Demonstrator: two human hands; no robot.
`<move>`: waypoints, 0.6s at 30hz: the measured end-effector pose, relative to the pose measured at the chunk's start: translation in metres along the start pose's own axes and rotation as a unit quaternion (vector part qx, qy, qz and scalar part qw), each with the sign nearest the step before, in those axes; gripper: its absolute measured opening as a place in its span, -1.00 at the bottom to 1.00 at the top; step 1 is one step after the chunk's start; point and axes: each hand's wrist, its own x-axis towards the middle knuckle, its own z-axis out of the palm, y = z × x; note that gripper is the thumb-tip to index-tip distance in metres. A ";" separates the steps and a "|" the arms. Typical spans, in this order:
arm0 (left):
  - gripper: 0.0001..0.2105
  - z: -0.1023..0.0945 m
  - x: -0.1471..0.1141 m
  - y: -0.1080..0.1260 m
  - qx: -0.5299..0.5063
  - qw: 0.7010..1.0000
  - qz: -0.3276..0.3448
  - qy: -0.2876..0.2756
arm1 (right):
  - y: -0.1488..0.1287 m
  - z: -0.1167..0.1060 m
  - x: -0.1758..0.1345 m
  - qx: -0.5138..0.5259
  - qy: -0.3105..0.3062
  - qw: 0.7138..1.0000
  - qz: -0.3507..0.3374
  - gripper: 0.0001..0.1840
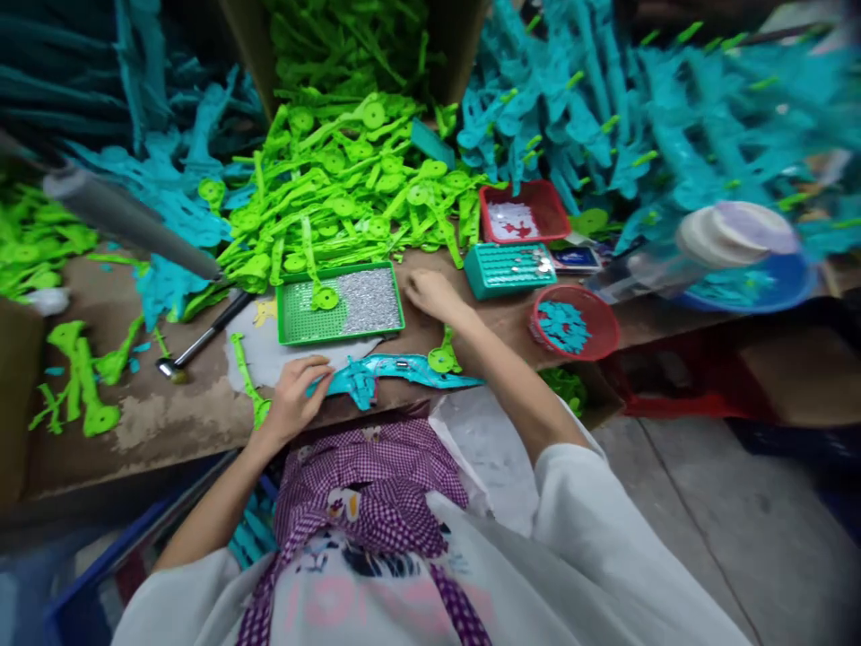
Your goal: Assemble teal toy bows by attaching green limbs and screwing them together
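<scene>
Blue part, one: long axis 9-to-3 o'clock. Left hand half-curled, gripping 9-o'clock end. Right hand curled; contents unclear.

Cool, soft light lies over the middle of the bench, where the metal bits sparkle and the hammer carries 1 bright glint. The upper left corner is gloomy, and shadow fills the space underneath. Toward the edges everything stretches and smears; the grey handle and white-lidded jar look badly blurred.
</scene>
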 end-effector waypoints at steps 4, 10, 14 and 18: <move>-0.89 -0.029 -0.028 -0.018 0.093 0.979 -0.071 0.165 | -0.016 -0.007 0.014 0.019 0.086 0.996 0.022 -0.63; -0.74 -0.030 -0.087 -0.024 0.229 0.957 -0.126 0.122 | -0.066 0.009 -0.034 0.050 0.184 0.980 -0.058 -0.59; -0.77 -0.017 -0.097 -0.028 0.250 0.958 -0.107 0.096 | -0.099 0.056 -0.093 0.055 0.090 0.964 -0.245 -0.62; -0.83 -0.016 -0.075 -0.039 0.256 0.957 -0.065 0.119 | -0.113 0.097 -0.106 0.030 0.069 0.964 -0.257 -0.65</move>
